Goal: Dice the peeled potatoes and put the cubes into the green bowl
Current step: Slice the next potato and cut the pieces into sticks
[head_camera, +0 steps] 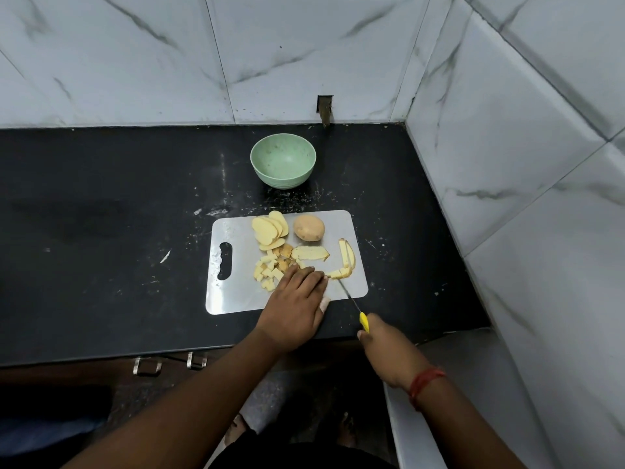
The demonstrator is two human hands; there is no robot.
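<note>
Lying pale-yellow, potato cubes [270, 271] cluster unevenly.

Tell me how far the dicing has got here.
Done: a pile of cubes lies on the cutting board. In hand: left hand steadies strips while right hand works the knife. Left: stacked slices, one whole potato, and the green bowl holds nothing.

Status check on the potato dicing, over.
Left hand steadies potato strips; right hand grips knife. Green bowl empty. Nothing blocking.
</note>
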